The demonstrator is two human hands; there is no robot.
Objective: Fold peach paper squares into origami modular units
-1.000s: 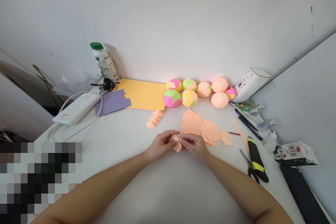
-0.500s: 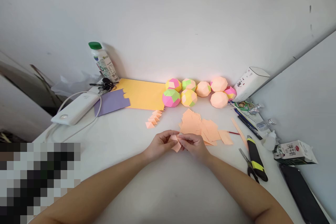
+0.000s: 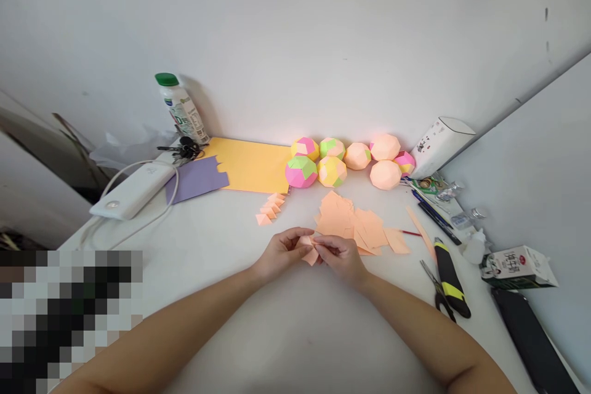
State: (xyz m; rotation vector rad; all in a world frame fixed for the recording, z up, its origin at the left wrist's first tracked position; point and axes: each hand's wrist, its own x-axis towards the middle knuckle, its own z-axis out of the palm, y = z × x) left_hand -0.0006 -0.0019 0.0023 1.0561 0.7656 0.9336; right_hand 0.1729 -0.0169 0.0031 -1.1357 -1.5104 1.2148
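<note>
My left hand [image 3: 280, 253] and my right hand [image 3: 340, 256] meet at the middle of the white table [image 3: 258, 320], both pinching one small folded peach paper piece [image 3: 310, 252] between the fingertips. Just beyond my right hand lies a loose pile of peach paper squares [image 3: 355, 226]. A short row of folded peach units [image 3: 270, 207] sits to the left of that pile. Several paper polyhedron balls [image 3: 351, 163], some multicoloured and some peach, line the wall behind.
An orange sheet [image 3: 252, 163] and a purple sheet [image 3: 196, 177] lie at the back left, by a green-capped bottle [image 3: 179, 106], keys [image 3: 183, 149] and a white power bank [image 3: 133, 189]. Scissors [image 3: 438, 292], a yellow-black cutter [image 3: 450, 277], pens and a carton [image 3: 519, 266] crowd the right edge.
Both hands stay on the peach piece, with only slight shifts of the fingers. The view has drifted a little.
</note>
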